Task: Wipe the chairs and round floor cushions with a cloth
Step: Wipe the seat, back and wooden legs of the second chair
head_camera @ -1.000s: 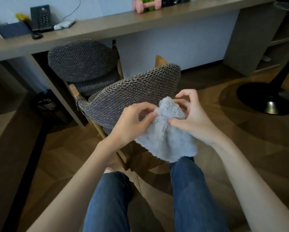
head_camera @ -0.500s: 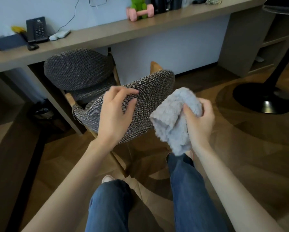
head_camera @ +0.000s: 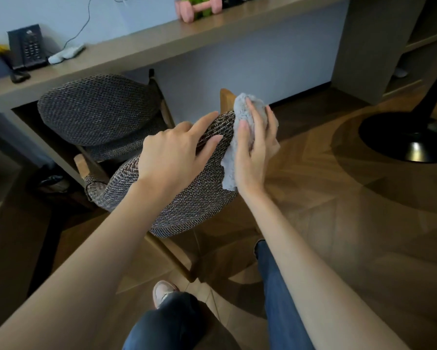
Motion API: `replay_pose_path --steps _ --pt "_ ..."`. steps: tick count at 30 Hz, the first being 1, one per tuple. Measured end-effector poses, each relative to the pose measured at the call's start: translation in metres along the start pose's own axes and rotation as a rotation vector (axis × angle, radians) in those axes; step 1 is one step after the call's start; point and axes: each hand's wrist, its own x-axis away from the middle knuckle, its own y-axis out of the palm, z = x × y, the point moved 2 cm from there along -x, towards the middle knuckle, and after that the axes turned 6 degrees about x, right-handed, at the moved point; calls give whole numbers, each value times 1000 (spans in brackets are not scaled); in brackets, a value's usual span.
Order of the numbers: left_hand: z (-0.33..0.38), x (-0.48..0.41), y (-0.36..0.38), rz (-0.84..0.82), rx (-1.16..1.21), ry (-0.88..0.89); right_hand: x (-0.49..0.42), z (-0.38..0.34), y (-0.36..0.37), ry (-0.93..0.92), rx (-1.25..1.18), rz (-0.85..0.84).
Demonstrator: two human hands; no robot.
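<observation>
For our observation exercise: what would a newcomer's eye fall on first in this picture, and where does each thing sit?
In the middle, the right hand holds a pale grey cloth against the right end of the woven chair back, while the left hand rests on that back. Behind, a round dark cushion sits at the desk edge, and a pink dumbbell lies on top.

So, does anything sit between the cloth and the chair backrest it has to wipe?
Nothing visible does: the right hand holds the cloth directly against the chair backrest, at its right end. The left hand rests on the fabric just beside it.
</observation>
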Motion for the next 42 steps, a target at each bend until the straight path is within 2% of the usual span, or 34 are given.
replay_pose_path --steps 5,10,11,13,15,16,18,22,26,28,31,33,37,39,42 --pt "4 0 3 54 -66 -32 4 9 20 -51 -31 251" --pt "5 1 4 45 -82 -56 1 26 24 -34 -57 337" --pt "5 1 5 45 -73 -66 1 31 24 7 -51 341" --pt "6 1 4 50 -61 -81 5 48 23 212 -48 309" --pt "6 1 4 56 -67 -86 10 68 22 461 -58 195" --pt "6 1 4 56 -70 -88 11 75 19 517 -72 156" --pt "6 2 3 57 -71 -91 4 69 10 456 -128 198" --pt "6 1 3 63 -88 -94 -15 28 9 84 -115 353" --pt "6 2 4 64 -95 -93 -11 28 22 105 -95 427" --pt "6 1 4 66 -102 -97 -14 50 23 172 -94 440" --pt "6 1 6 65 -87 -98 -17 89 26 527 -79 236" --pt "6 1 6 68 -89 -90 -13 107 28 693 -105 140" --pt "7 0 5 68 -95 -90 -17 97 21 959 -186 140" --pt "8 1 6 74 -92 -96 -19 79 15 982 -210 175" --pt "8 1 6 85 -87 -102 -15 39 11 754 -274 300"
